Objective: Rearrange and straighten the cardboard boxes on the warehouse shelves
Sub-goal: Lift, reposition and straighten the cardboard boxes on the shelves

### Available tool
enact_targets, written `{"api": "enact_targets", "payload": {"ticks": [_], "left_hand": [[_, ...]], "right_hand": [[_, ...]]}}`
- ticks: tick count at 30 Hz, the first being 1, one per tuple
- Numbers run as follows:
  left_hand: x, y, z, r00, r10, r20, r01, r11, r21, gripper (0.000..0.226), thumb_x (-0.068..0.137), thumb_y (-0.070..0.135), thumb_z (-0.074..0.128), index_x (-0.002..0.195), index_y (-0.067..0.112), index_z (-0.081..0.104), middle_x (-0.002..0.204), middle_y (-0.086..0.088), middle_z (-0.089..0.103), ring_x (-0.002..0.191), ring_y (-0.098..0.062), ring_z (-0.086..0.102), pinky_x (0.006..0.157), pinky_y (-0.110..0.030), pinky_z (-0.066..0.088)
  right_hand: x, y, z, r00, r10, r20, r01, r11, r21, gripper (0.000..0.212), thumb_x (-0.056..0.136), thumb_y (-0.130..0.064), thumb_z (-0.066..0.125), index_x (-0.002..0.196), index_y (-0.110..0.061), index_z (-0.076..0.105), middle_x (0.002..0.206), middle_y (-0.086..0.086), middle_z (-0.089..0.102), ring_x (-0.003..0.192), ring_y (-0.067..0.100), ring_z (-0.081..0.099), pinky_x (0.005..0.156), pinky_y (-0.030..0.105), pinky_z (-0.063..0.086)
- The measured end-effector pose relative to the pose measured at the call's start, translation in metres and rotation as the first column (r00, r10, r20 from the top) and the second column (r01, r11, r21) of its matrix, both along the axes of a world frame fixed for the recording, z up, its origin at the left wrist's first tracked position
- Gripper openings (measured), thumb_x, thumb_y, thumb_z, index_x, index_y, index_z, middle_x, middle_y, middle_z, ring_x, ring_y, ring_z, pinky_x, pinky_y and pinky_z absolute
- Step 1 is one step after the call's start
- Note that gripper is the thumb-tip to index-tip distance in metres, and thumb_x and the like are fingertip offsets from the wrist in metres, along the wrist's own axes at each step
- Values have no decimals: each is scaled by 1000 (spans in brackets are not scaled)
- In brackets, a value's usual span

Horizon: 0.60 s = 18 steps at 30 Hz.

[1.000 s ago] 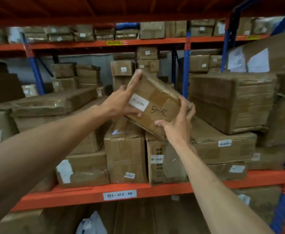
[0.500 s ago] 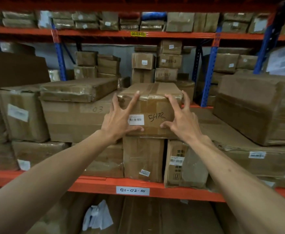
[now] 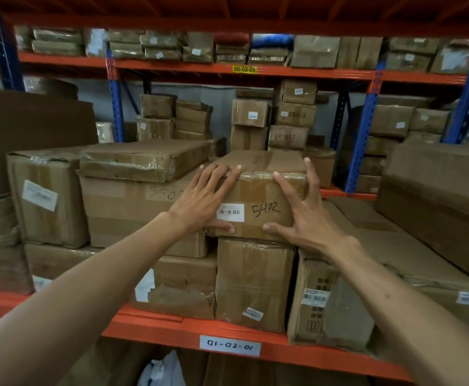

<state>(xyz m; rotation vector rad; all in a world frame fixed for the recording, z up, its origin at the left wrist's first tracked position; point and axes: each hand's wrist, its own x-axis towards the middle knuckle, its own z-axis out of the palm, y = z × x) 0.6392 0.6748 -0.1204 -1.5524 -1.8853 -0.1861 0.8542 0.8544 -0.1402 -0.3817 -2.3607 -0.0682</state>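
Note:
A taped cardboard box marked "5472" (image 3: pixel 266 188) with a barcode label lies level on top of an upright box (image 3: pixel 252 282) in the middle of the shelf. My left hand (image 3: pixel 202 199) grips its front left: fingers lie over the top edge and the thumb sits at the bottom edge. On the front right, my right hand (image 3: pixel 302 215) is spread, with fingertips at the top edge and corner and the thumb along the bottom edge. To the left, a large box (image 3: pixel 127 215) sits against it, with a flat box (image 3: pixel 141 160) on top.
The orange shelf beam (image 3: pixel 155 327) carries the label "01-02-01" (image 3: pixel 230 345). Large boxes stand at the right (image 3: pixel 436 207) and left (image 3: pixel 46 199). A small box (image 3: pixel 314 299) leans at the lower right. More stacked boxes (image 3: pixel 291 115) fill the rack behind.
The "5472" box, held tilted in the air a second ago, now lies level on the stack. Both hands have moved onto its front face, and the view has shifted.

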Motion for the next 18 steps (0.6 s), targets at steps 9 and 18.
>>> {"api": "enact_targets", "payload": {"ticks": [9, 18], "left_hand": [[-6, 20, -3, 993, -14, 113, 12, 1000, 25, 139, 67, 70, 80, 162, 22, -9, 161, -14, 11, 149, -32, 5, 120, -50, 25], [-7, 18, 16, 937, -123, 327, 85, 988, 128, 113, 63, 73, 79, 154, 31, 28, 150, -8, 27, 141, -28, 21, 97, -56, 52]], "right_hand": [[-19, 25, -2, 1000, 22, -14, -23, 997, -71, 119, 71, -70, 81, 156, -61, -1, 164, 1, -35, 153, 30, -13, 114, 74, 29], [-22, 9, 1, 996, 15, -91, -29, 988, -152, 115, 66, -57, 92, 148, -53, 12, 159, 6, -8, 144, 52, 22, 108, 68, 43]]}}
